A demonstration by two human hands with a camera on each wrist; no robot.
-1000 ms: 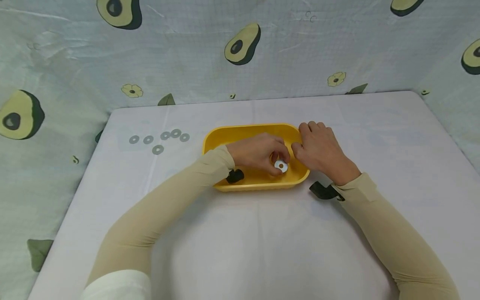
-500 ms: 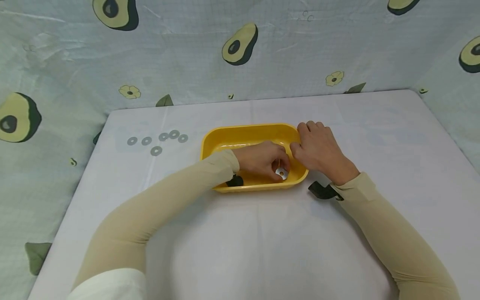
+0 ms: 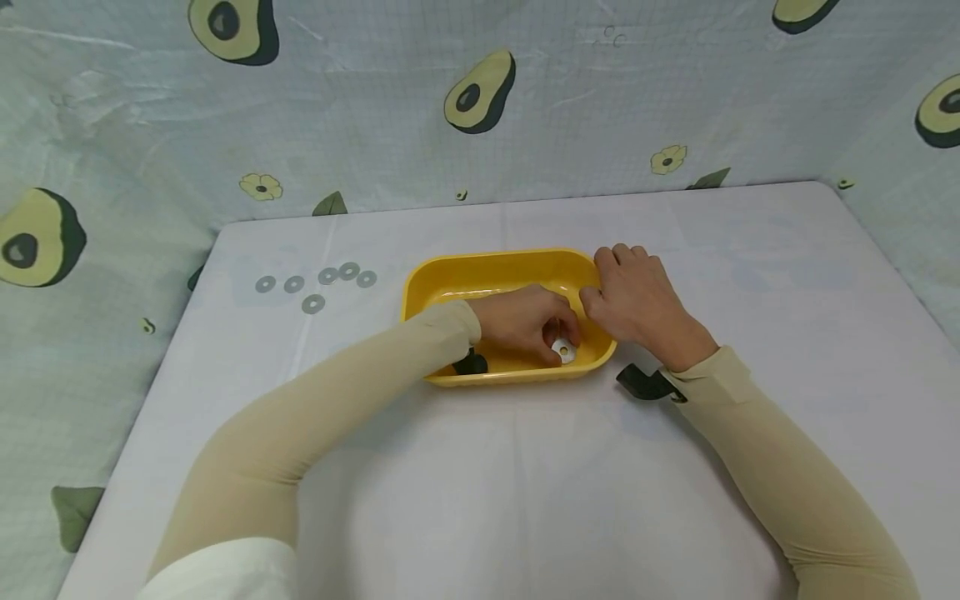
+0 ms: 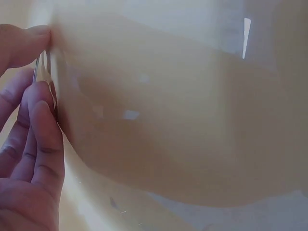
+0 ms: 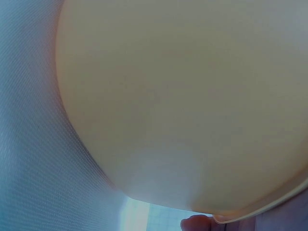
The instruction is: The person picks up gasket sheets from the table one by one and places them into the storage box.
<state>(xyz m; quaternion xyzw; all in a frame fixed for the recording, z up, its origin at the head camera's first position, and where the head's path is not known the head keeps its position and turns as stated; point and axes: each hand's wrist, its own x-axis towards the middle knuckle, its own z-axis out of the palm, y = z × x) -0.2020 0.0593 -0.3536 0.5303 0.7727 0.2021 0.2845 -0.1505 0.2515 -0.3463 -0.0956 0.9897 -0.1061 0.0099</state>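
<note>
A yellow plastic tray (image 3: 495,374) sits on the white-covered table. My left hand (image 3: 517,321) reaches down into its right part and pinches a flat metal washer (image 3: 564,350) between thumb and fingers. In the left wrist view, the washer shows edge-on as a thin line between the thumb (image 4: 29,41) and the fingers, close to the tray wall (image 4: 159,106). My right hand (image 3: 637,300) grips the tray's right rim, fingers at the back corner. Fingertips (image 5: 196,223) of that hand show below the tray in the right wrist view.
Several grey washers (image 3: 313,304) lie flat on the table, left of the tray. A black wrist camera mount (image 3: 471,363) hangs inside the tray under the left wrist; another black mount (image 3: 642,383) is under the right wrist. A curtain with avocado prints (image 3: 480,92) stands behind.
My left hand has moved slightly lower in the tray with the washer, toward the near side, then stayed almost still. The right hand keeps its place on the rim.
</note>
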